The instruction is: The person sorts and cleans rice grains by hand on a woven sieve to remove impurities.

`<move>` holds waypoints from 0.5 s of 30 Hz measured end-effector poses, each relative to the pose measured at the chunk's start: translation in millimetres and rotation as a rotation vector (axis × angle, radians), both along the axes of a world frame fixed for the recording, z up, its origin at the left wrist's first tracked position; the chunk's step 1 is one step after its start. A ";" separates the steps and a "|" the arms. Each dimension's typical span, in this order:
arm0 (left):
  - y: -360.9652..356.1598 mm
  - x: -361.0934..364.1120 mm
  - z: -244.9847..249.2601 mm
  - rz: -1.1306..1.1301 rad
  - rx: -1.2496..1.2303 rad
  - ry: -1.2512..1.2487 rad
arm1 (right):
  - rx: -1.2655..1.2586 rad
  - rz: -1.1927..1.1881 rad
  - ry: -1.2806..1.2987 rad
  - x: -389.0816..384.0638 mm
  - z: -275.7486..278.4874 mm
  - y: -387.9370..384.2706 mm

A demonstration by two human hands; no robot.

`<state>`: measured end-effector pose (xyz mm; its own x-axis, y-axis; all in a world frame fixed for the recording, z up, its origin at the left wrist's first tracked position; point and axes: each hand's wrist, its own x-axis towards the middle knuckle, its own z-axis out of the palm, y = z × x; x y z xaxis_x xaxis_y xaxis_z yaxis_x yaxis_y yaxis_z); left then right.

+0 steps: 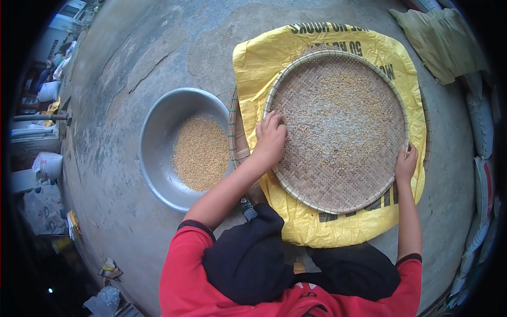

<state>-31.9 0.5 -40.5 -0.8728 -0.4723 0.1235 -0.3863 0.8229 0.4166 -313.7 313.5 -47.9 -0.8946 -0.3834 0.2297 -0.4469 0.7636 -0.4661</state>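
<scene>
A round woven bamboo winnowing tray (pixel 322 193) lies in front of me with its rim bound in green. Golden unhusked grain, which looks like rice, and whiter grains (pixel 343 124) are spread over its middle and upper right. My left hand (pixel 271 138) is closed over the left rim, fingers curled to the inside. My right hand (pixel 406 162) grips the right rim, with the thumb on top. Beneath the tray is a yellow woven sack (pixel 253 63) with black print. A second woven tray (pixel 239 132) partly shows under the sack.
A metal basin (pixel 158 174) holding a heap of golden grain (pixel 200 153) stands to the left on the concrete floor (pixel 121 127). Filled sacks (pixel 480 121) line the right side. Buckets (pixel 47 165), bags and other clutter are along the left.
</scene>
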 end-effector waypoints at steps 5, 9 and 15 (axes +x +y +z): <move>5.3 -1.3 5.2 0.013 -0.044 -0.063 | 0.006 0.001 -0.007 -1.3 -1.0 0.6; 12.6 -6.2 10.9 0.063 -0.105 -0.149 | 0.000 -0.004 -0.015 -1.0 -0.5 0.7; 14.1 -9.0 14.5 0.064 -0.143 -0.224 | 0.019 -0.005 -0.008 -1.5 -1.4 1.6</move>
<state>-40.9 14.6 -26.0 -0.8547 -0.5192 0.0001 -0.5091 0.8381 0.1961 -315.2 315.1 -49.3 -0.8983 -0.3827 0.2158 -0.4393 0.7746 -0.4551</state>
